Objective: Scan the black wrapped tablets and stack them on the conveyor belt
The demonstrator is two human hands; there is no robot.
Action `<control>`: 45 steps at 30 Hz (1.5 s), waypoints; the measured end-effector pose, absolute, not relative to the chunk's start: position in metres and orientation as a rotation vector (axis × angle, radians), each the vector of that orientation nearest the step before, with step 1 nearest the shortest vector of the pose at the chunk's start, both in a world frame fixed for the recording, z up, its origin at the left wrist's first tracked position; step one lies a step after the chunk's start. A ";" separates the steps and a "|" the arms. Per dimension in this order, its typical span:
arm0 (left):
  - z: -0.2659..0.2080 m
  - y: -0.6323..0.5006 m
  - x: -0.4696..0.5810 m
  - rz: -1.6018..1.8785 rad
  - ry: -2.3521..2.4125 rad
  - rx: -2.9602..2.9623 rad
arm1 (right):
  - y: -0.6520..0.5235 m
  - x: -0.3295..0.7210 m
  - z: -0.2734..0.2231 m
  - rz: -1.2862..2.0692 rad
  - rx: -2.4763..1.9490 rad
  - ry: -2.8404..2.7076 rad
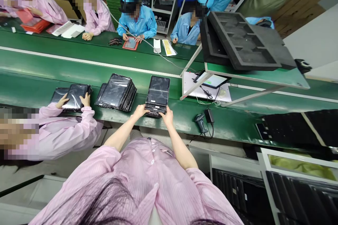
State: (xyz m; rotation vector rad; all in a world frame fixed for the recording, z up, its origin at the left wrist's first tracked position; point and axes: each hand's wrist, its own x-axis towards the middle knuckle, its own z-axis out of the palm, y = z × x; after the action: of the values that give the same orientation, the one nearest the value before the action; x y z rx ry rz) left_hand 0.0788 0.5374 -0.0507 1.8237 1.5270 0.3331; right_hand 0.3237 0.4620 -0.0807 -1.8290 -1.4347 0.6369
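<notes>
Directly in front of me on the green bench stands a stack of black tablets (157, 91), which look wrapped in clear film. My left hand (141, 111) grips the stack's near left corner, and my right hand (167, 115) grips the near right corner. Both hands are closed around its lower edges, with some fingertips hidden. Just left of it, apart from my hands, is a taller, uneven pile of similar tablets (116, 91). On the right lies a dark handheld barcode scanner (201, 123) beside a black power adapter (209, 116).
At left, a co-worker's hands hold another tablet (75, 95). A metal-legged stand (280, 77) carries black foam trays (245, 42); a lit tablet (212, 79) with cables lies beneath. Several co-workers sit across the green bench (87, 56). Crates of black panels (240, 193) stand at lower right.
</notes>
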 end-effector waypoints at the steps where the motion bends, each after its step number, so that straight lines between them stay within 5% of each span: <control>1: -0.050 0.539 0.080 0.322 1.538 1.824 | 0.463 0.324 -0.080 0.634 -1.835 -1.438; 40: -0.054 0.546 0.088 0.125 1.531 1.876 | 0.471 0.320 -0.107 0.593 -1.900 -1.351; 45: -0.031 0.565 0.073 0.451 1.432 1.865 | 0.475 0.341 -0.093 0.704 -1.673 -1.380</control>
State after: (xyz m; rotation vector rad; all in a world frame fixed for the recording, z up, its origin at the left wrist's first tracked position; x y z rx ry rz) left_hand 0.0730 0.5654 -0.0311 1.8650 1.4318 0.4509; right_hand 0.3409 0.4749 -0.0933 -1.6729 -1.3800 0.7039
